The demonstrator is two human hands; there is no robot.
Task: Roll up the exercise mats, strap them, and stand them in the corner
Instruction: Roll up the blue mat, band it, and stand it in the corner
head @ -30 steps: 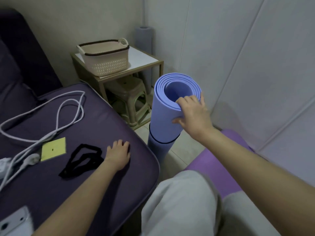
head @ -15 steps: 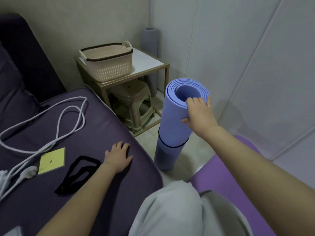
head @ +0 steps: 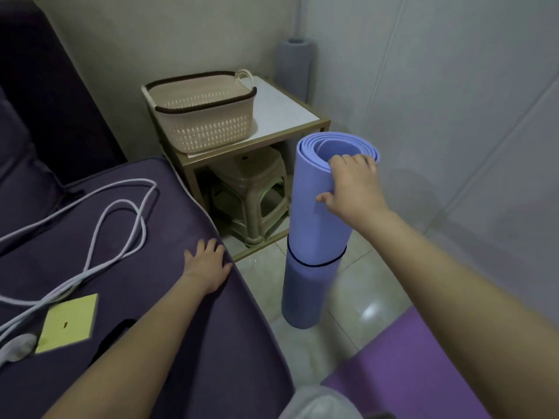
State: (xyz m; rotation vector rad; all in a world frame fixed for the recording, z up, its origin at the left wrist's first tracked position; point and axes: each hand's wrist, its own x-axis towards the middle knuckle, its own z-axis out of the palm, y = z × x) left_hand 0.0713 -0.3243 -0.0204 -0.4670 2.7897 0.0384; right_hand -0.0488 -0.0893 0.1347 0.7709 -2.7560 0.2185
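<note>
Left half: dark purple padded sofa seat (head: 181, 225). Right side: pale panelled wall (head: 453, 116), meeting a beige wall at the corner. Between them, glossy light floor tiles (head: 357, 285).

Bottom right, a flat purple exercise mat (head: 402, 367) lies on the floor, partly behind the right forearm.

Task item: rolled blue foam exercise mat (head: 317, 225). It stands near upright with its lower end on the tiles, between the sofa edge and the panelled wall. It is just in front of the small gold-framed white-topped worktop (head: 287, 110). A thin black strap (head: 314, 263) rings it about mid-height.

On the worktop sits a beige perforated plastic basket with dark brown rim (head: 205, 116). Under it is a beige plastic stool (head: 251, 189). Behind the worktop, a grey rolled mat (head: 295, 65) stands upright in the corner, well apart from the blue roll.

Across the sofa seat loops a white power cable (head: 142, 228).

The right hand (head: 354, 186) has its grip clamped on the blue roll's top rim. Its fingers hook over the edge into the hollow and the thumb is on the outer side. The left hand (head: 208, 264) has its grip apart, fingers spread flat on the sofa seat near its edge, holding nothing.

Beside the cable lies a yellow square note (head: 71, 323). Next to it is a loose black strap (head: 112, 334), mostly hidden by the left forearm. At the left edge, a white plug (head: 18, 347) lies just beside the note.
</note>
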